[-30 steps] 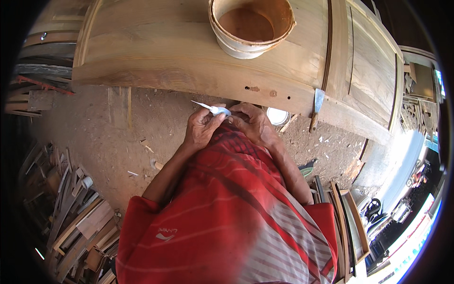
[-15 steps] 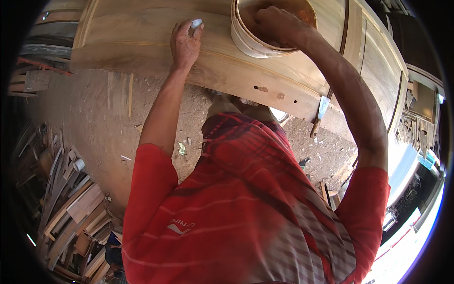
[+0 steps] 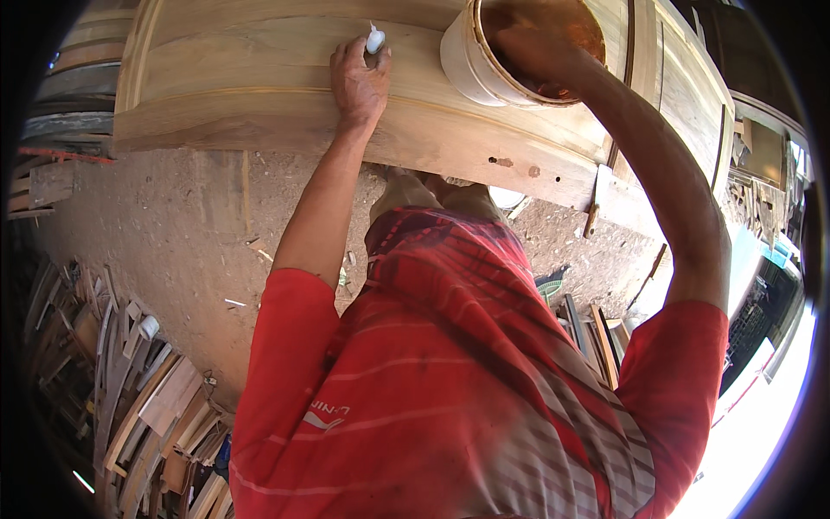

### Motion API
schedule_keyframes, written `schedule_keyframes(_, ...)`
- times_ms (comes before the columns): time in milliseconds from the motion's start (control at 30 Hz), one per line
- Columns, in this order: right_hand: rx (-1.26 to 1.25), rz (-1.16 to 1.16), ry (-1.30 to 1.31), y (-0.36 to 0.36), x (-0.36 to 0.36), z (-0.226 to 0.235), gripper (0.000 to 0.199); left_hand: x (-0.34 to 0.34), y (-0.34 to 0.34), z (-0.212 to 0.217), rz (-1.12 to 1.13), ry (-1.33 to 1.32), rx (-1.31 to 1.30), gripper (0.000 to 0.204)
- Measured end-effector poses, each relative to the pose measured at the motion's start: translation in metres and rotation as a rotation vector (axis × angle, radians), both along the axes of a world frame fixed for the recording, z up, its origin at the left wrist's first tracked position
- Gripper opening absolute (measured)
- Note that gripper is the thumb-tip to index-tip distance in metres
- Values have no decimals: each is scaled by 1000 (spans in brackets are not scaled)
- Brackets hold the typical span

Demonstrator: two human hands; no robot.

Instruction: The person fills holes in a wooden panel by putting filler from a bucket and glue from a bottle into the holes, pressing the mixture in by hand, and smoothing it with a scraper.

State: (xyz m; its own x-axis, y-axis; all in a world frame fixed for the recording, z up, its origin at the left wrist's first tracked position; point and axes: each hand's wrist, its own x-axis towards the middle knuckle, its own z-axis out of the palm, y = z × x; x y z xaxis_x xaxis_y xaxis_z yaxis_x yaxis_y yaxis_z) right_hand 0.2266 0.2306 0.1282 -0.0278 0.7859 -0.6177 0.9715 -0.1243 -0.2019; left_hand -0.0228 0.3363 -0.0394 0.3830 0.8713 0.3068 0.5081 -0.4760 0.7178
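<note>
While my red shirt fills the near part of the view, the scraper lies at the worktop's near edge on my right, handle sticking out past the wood. A couple of dark holes along that same edge, left of the scraper.

Left hand: closed around a small white bottle, thin nozzle aimed away from me, held over the worktop left of the bucket. Right hand: down inside the bucket, blurred and in shade; can't tell if the fingers are spread or pinching, or on what. Bucket stands on the worktop, inner wall smeared reddish brown.

To do this well, I'd say: light grip on the bottle so nothing squeezes out, nozzle clear of the bucket wall. Feel around the bucket without leaning my forearm on the rim, since weight there could tip it. Lift out slowly to avoid drips on bare wood.
</note>
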Motion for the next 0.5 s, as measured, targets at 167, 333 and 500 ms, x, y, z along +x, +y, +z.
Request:
schedule_keyframes(167, 67, -181, 42, -6, 0, -22, 28, -2, -1, 6, -39, -21, -56, 44)
schedule_keyframes(333, 97, -191, -10, 4, -8, -10, 26, -4, -3, 19, -28, 25, -129, 58)
schedule_keyframes(500, 321, -278, 15, -2, 6, 23, 25, -17, -13, 27, -110, -201, -122, 78)
